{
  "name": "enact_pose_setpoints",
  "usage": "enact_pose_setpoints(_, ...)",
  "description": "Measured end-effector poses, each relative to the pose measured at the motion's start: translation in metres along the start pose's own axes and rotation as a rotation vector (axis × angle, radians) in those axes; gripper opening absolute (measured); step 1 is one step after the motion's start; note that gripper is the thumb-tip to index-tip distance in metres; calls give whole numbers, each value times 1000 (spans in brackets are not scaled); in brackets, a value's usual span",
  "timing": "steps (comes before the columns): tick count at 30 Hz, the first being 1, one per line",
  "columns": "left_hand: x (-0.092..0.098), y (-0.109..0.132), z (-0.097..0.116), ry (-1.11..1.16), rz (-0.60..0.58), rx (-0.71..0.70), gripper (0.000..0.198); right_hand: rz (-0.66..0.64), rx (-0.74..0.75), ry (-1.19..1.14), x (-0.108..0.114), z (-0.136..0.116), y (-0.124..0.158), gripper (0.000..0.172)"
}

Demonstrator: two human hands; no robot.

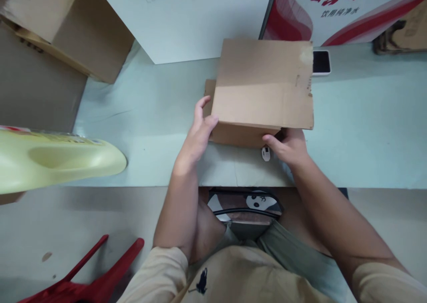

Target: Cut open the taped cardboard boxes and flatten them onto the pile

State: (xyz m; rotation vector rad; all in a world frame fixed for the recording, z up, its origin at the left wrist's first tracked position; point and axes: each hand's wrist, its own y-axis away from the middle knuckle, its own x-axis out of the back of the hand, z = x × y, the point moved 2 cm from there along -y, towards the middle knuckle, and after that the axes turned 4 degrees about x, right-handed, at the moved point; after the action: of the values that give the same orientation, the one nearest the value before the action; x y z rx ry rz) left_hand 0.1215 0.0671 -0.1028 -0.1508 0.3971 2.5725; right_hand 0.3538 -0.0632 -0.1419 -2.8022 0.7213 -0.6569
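Observation:
Between my two hands is a brown cardboard box [263, 82] with a flap spread across its top and overhanging to the right. My left hand [194, 138] grips its left side, the thumb on the near top edge and a finger against a narrow flap. At the near right corner, my right hand [289, 148] has its thumb on the front face; its other fingers are hidden beneath the overhanging flap. A small white device [266, 154] lies on the table just in front of the box. What is inside the box cannot be seen.
A phone [321, 62] lies partly behind the box on the pale table [363, 129]. White and red cartons [347, 14] stand at the back. Larger cardboard boxes [90, 36] and a yellow bottle [63, 160] are at left. A red stool [86, 280] is on the floor.

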Motion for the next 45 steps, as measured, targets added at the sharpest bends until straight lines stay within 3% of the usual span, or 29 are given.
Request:
enact_pose_setpoints(5,0,-1,3,30,59,-25,87,55,24,43,1,1,0,62)
enact_pose_setpoints(12,-2,-2,8,19,198,-146,91,76,-42,77,-1,-9,-5,56)
enact_pose_setpoints(17,1,-2,9,76,356,-179,68,123,-73,31,-1,-9,-6,48)
enact_pose_setpoints(22,6,-4,14,153,528,-103,45,185,-96,87,2,-12,-5,53)
enact_pose_setpoints(27,9,-3,20,170,533,-31,30,216,-74,-98,2,-7,-6,58)
enact_pose_setpoints(31,8,0,25,235,487,-100,23,355,-74,-325,1,-1,-7,62)
enact_pose_setpoints(35,8,1,31,320,432,-210,16,387,-87,-372,-1,-3,-9,50)
enact_pose_setpoints(39,14,1,32,362,424,-224,16,389,-36,-374,-1,-10,-12,57)
enact_pose_setpoints(42,23,0,28,168,499,-238,31,371,-70,-395,0,-15,-14,66)
enact_pose_setpoints(45,31,-5,19,-265,485,-208,38,363,-128,-442,3,-18,-15,69)
